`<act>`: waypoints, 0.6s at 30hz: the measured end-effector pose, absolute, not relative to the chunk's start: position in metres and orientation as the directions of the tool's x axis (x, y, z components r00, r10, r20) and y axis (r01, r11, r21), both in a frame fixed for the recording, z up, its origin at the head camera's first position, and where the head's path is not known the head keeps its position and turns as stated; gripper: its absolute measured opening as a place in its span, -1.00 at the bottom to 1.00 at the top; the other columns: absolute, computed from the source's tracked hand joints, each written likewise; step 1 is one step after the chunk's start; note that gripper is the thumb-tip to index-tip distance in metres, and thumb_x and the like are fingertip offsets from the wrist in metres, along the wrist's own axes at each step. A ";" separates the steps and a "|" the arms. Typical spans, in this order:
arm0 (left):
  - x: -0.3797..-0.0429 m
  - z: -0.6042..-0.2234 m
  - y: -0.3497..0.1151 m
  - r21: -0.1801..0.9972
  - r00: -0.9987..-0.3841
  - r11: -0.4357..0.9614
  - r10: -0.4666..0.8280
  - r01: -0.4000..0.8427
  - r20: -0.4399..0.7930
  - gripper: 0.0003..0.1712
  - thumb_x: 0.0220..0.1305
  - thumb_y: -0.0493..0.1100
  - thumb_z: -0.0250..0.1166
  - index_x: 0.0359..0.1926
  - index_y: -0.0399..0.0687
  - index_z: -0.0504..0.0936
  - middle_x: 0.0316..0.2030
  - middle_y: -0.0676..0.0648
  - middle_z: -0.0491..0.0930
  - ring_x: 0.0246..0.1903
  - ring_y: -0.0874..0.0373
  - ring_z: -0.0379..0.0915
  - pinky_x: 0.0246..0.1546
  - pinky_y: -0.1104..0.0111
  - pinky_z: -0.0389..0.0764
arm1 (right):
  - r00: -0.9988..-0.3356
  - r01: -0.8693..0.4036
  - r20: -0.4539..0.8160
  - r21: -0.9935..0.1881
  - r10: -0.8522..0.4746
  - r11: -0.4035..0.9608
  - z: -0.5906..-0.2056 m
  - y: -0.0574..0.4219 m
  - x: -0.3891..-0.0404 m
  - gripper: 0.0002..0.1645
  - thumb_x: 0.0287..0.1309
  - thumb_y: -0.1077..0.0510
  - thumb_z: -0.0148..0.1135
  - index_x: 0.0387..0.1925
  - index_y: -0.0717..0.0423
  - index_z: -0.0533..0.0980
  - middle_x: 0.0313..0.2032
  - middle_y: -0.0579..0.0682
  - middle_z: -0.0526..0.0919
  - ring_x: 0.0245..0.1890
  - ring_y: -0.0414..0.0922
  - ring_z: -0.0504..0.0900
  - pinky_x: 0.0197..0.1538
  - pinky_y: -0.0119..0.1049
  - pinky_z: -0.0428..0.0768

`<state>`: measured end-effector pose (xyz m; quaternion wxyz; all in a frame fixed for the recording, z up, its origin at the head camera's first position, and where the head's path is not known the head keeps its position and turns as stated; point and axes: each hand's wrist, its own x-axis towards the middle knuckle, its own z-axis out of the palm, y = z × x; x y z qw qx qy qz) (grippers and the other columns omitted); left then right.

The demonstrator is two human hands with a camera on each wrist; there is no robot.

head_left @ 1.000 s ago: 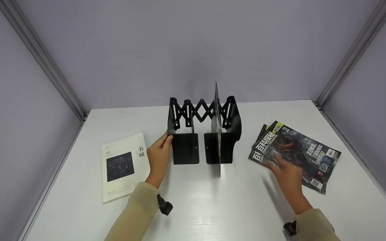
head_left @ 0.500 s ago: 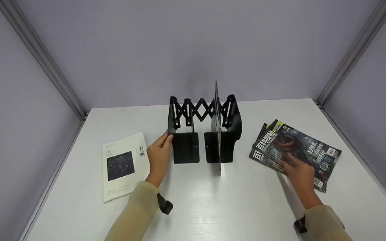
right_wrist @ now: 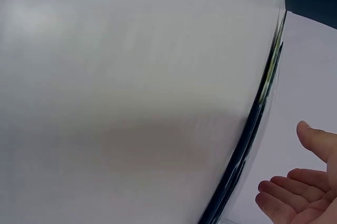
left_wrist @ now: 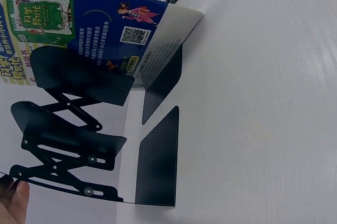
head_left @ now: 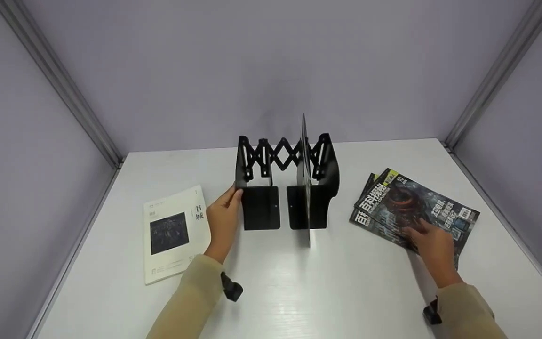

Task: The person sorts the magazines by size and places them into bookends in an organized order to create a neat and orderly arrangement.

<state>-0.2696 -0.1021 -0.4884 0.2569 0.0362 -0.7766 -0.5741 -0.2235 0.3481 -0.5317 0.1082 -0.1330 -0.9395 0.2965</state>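
A black expandable bookend (head_left: 260, 208) with scissor links stands on the white table. My left hand (head_left: 221, 221) pinches the front edge of its left end panel between thumb and fingers. One thin magazine (left_wrist: 118, 32), blue and yellow in the left wrist view, stands upright near the bookend's right end. On the right, two dark magazines (head_left: 393, 207) lie overlapped and askew. Over their near edge is my right hand (head_left: 433, 247). In the right wrist view its thumb stands apart from relaxed fingers, with nothing between them, beside the magazines' edges (right_wrist: 253, 124).
A cream-coloured book (head_left: 174, 266) with a dark square picture lies flat to the left of the bookend. Pale panels (head_left: 195, 75) enclose the white table (head_left: 275, 292) at the back and both sides.
My right hand has moved right along the near side of the dark magazines. The left hand keeps its hold on the bookend, which stays in place.
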 end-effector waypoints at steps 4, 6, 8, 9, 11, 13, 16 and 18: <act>-0.271 -0.489 -0.102 0.913 -0.865 0.336 -0.357 0.234 0.353 -0.68 0.33 -0.20 0.33 0.06 -0.20 0.69 -0.01 -0.22 0.70 -0.04 0.03 0.69 -0.18 0.43 0.66 | -0.954 0.207 0.057 -0.581 0.293 0.788 -0.532 0.354 -0.225 -0.22 0.27 0.01 0.33 0.28 0.49 0.34 -0.72 0.06 0.51 -0.70 -0.18 0.31 -0.54 -0.30 0.30; -0.271 -0.489 -0.103 0.916 -0.869 0.326 -0.352 0.235 0.348 -0.67 0.34 -0.20 0.32 0.07 -0.22 0.68 0.01 -0.22 0.69 0.00 0.03 0.68 -0.13 0.37 0.69 | -0.960 0.210 0.031 -0.579 0.278 0.788 -0.532 0.356 -0.225 -0.19 0.28 -0.01 0.32 0.30 0.50 0.31 -0.76 -0.08 0.40 -0.71 -0.19 0.30 -0.58 -0.32 0.28; -0.271 -0.490 -0.103 0.920 -0.873 0.314 -0.349 0.234 0.341 -0.66 0.35 -0.19 0.31 0.08 -0.25 0.66 0.02 -0.22 0.68 0.03 0.02 0.67 -0.07 0.30 0.70 | -0.964 0.201 0.027 -0.573 0.263 0.795 -0.532 0.358 -0.227 -0.19 0.27 -0.01 0.32 0.29 0.52 0.31 -0.76 -0.10 0.40 -0.70 -0.19 0.34 -0.58 -0.32 0.30; -0.271 -0.490 -0.103 0.922 -0.875 0.308 -0.347 0.232 0.337 -0.66 0.35 -0.19 0.31 0.09 -0.24 0.66 0.03 -0.21 0.68 0.05 0.02 0.66 -0.05 0.27 0.70 | -0.967 0.197 0.022 -0.571 0.254 0.797 -0.531 0.359 -0.227 -0.19 0.27 -0.01 0.32 0.28 0.53 0.31 -0.75 -0.09 0.42 -0.68 -0.19 0.35 -0.57 -0.32 0.31; -0.271 -0.490 -0.103 0.925 -0.878 0.300 -0.345 0.232 0.333 -0.65 0.35 -0.19 0.31 0.09 -0.26 0.65 0.04 -0.20 0.68 0.07 0.02 0.65 -0.01 0.24 0.69 | -0.972 0.184 0.015 -0.563 0.233 0.806 -0.531 0.360 -0.228 -0.20 0.27 0.00 0.33 0.27 0.54 0.32 -0.72 -0.05 0.47 -0.67 -0.18 0.38 -0.57 -0.31 0.32; -0.271 -0.491 -0.103 0.924 -0.877 0.304 -0.345 0.232 0.334 -0.65 0.35 -0.19 0.31 0.09 -0.25 0.66 0.03 -0.18 0.68 0.08 0.02 0.64 -0.01 0.23 0.69 | -0.978 0.162 0.019 -0.550 0.206 0.820 -0.532 0.361 -0.229 -0.23 0.26 0.03 0.33 0.24 0.56 0.34 -0.68 0.02 0.54 -0.66 -0.17 0.40 -0.55 -0.30 0.33; -0.272 -0.491 -0.103 0.922 -0.873 0.307 -0.348 0.237 0.341 -0.66 0.34 -0.20 0.32 0.08 -0.26 0.66 0.03 -0.18 0.68 0.08 0.01 0.64 -0.01 0.23 0.69 | -0.986 0.141 0.005 -0.523 0.168 0.840 -0.531 0.362 -0.231 -0.23 0.28 0.01 0.31 0.22 0.58 0.34 -0.60 0.13 0.60 -0.64 -0.14 0.41 -0.53 -0.29 0.34; -0.272 -0.491 -0.103 0.923 -0.873 0.306 -0.351 0.235 0.339 -0.66 0.34 -0.21 0.32 0.08 -0.26 0.66 0.03 -0.20 0.68 0.08 0.00 0.64 -0.02 0.27 0.69 | -0.987 0.141 -0.010 -0.511 0.158 0.848 -0.530 0.363 -0.232 -0.21 0.29 -0.01 0.30 0.23 0.59 0.33 -0.55 0.15 0.60 -0.62 -0.13 0.41 -0.53 -0.28 0.35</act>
